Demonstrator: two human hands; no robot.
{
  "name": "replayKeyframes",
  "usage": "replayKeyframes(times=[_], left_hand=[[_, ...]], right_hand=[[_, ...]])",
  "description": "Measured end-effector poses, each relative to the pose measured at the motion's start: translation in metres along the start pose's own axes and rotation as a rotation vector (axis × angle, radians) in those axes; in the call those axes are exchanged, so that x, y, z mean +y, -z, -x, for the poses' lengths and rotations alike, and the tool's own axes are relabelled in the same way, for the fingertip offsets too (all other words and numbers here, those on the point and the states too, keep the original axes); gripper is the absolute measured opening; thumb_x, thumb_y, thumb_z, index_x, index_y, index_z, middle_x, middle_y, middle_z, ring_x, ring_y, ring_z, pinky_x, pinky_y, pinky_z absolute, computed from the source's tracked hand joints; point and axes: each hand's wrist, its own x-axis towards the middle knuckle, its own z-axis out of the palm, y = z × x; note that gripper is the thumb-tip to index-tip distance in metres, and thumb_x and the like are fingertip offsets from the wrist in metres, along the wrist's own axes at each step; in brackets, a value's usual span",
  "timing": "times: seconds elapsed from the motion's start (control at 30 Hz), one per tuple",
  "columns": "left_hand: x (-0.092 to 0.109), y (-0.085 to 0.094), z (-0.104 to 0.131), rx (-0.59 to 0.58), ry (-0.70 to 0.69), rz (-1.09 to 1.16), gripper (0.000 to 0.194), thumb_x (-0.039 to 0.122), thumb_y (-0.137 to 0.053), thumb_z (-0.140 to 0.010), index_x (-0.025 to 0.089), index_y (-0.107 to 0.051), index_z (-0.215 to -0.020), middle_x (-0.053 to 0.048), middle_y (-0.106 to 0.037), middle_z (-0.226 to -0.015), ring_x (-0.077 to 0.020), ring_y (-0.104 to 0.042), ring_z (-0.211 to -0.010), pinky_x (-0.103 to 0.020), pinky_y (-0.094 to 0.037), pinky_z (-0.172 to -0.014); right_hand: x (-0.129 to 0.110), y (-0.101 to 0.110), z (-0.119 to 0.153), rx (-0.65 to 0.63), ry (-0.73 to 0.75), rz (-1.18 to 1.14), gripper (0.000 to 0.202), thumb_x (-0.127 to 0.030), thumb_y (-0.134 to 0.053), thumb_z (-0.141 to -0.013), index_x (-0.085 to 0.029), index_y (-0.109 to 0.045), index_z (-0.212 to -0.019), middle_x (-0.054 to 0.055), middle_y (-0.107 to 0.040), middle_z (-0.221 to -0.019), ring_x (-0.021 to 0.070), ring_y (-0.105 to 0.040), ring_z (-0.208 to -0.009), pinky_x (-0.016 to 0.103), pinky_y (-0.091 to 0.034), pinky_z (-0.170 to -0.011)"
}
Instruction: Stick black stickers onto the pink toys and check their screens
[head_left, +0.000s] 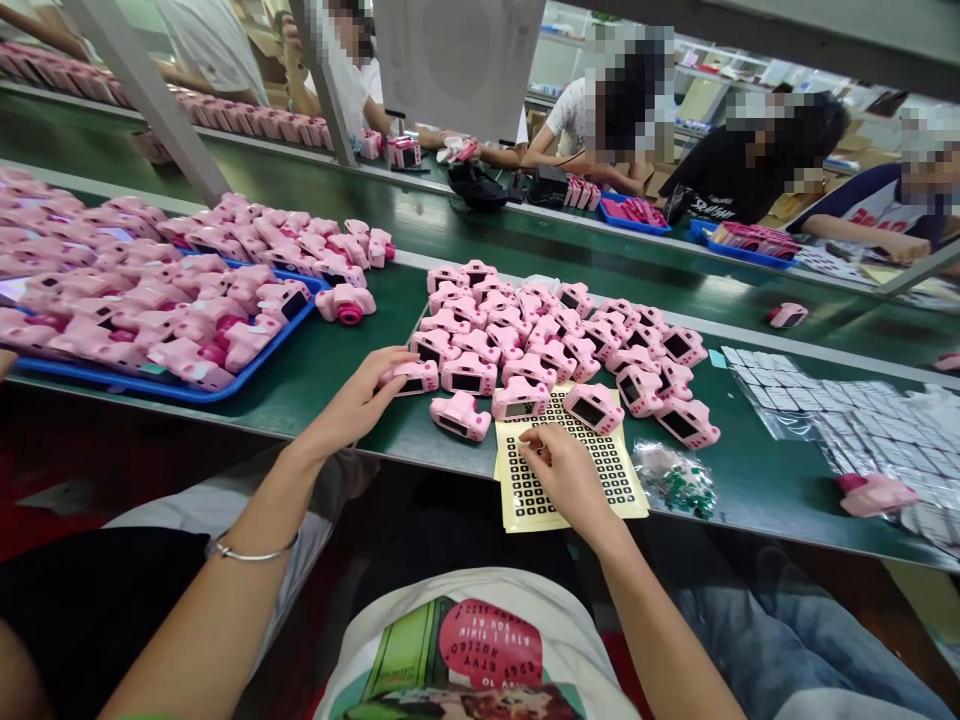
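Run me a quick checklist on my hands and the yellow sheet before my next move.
1. Left hand at a pink camera: ok, touching its near left end.
2. Right hand over the yellow sheet: ok.
3. Anything pinched in the right fingers: cannot tell, too small to see.
4. Sheet fully on the green table: not ok, its near edge overhangs.
5. Sheet uncovered: not ok, other cameras lie across its far end.
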Motion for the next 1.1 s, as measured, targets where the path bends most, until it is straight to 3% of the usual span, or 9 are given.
replayKeyframes(times=[0.1,0.2,0.27,0.4,0.47,0.57,0.7,0.9,1.1], left_hand=[[-0.005,-0.005,-0.006,-0.021,-0.066,-0.075,0.042,0.036,-0.040,-0.099,0.021,-0.048,-0.136,-0.010,-0.038,-0.148,-0.0239,-0.032,-0.140,-0.044,-0.023,-0.119],[0.009,-0.008,0.002,0.135,-0.041,-0.210,0.038,0.035,-0.042,-0.099,0.025,-0.052,-0.135,-0.010,-0.039,-0.146,-0.0272,-0.031,-0.139,-0.050,-0.021,-0.118],[0.024,-0.014,0.011,0.195,-0.096,-0.240,0.034,0.035,-0.048,-0.097,0.026,-0.056,-0.129,-0.009,-0.045,-0.138,-0.0269,-0.036,-0.135,-0.049,-0.025,-0.117],[0.044,-0.037,0.024,-0.064,-0.242,-0.173,0.048,0.033,-0.065,-0.089,0.028,-0.050,-0.133,-0.009,-0.047,-0.135,-0.0271,-0.041,-0.131,-0.046,-0.034,-0.113],[0.044,-0.050,0.026,-0.122,-0.236,-0.118,0.054,0.026,-0.064,-0.089,0.029,-0.043,-0.139,-0.009,-0.046,-0.135,-0.0251,-0.043,-0.130,-0.044,-0.037,-0.111],[0.038,-0.060,0.026,-0.091,-0.178,-0.078,0.056,0.021,-0.063,-0.089,0.028,-0.041,-0.140,-0.008,-0.047,-0.126,-0.0215,-0.051,-0.119,-0.038,-0.044,-0.105],[0.040,-0.059,0.031,-0.024,-0.128,-0.088,0.059,0.023,-0.071,-0.083,0.024,-0.047,-0.136,-0.007,-0.047,-0.122,-0.0216,-0.053,-0.116,-0.035,-0.044,-0.103],[0.075,-0.058,0.048,-0.041,0.031,0.079,0.061,0.023,-0.075,-0.077,0.023,-0.050,-0.133,-0.003,-0.060,-0.126,-0.0191,-0.059,-0.112,-0.030,-0.046,-0.100],[0.095,-0.065,0.052,-0.089,-0.025,0.104,0.061,0.022,-0.075,-0.077,0.025,-0.050,-0.133,-0.002,-0.059,-0.130,-0.0183,-0.057,-0.116,-0.029,-0.044,-0.101]], right_hand=[[0.003,-0.003,-0.004,-0.008,-0.034,0.079,0.008,-0.022,-0.056,-0.093,-0.019,-0.064,-0.093,0.004,-0.063,-0.094,0.0191,-0.060,-0.081,0.028,-0.041,-0.069],[-0.002,-0.006,-0.011,-0.011,-0.065,0.169,0.010,-0.023,-0.055,-0.095,-0.020,-0.064,-0.092,0.004,-0.064,-0.098,0.0200,-0.061,-0.084,0.028,-0.037,-0.065],[-0.007,-0.007,-0.016,-0.029,-0.087,0.212,0.009,-0.023,-0.056,-0.095,-0.020,-0.064,-0.090,0.003,-0.064,-0.097,0.0197,-0.061,-0.083,0.027,-0.034,-0.062],[-0.011,-0.004,-0.023,-0.103,-0.095,0.262,0.008,-0.021,-0.056,-0.095,-0.020,-0.061,-0.089,0.003,-0.064,-0.096,0.0191,-0.060,-0.081,0.027,-0.030,-0.060],[-0.010,-0.004,-0.024,-0.132,-0.077,0.305,0.009,-0.020,-0.053,-0.096,-0.019,-0.060,-0.090,0.004,-0.064,-0.098,0.0194,-0.060,-0.081,0.028,-0.029,-0.059],[-0.007,-0.007,-0.023,-0.140,-0.035,0.365,0.009,-0.020,-0.049,-0.097,-0.018,-0.057,-0.093,0.007,-0.061,-0.099,0.0202,-0.059,-0.081,0.028,-0.029,-0.058],[-0.004,-0.007,-0.017,-0.082,-0.003,0.337,0.009,-0.020,-0.045,-0.097,-0.016,-0.053,-0.095,0.009,-0.058,-0.098,0.0211,-0.058,-0.078,0.029,-0.031,-0.058],[-0.028,0.010,-0.006,0.078,0.174,-0.024,0.014,-0.026,-0.037,-0.100,-0.019,-0.047,-0.093,0.006,-0.055,-0.094,0.0183,-0.055,-0.078,0.029,-0.040,-0.066],[-0.054,0.010,-0.008,0.034,0.246,0.123,0.018,-0.026,-0.036,-0.101,-0.016,-0.050,-0.096,0.008,-0.055,-0.095,0.0201,-0.055,-0.074,0.031,-0.038,-0.061]])
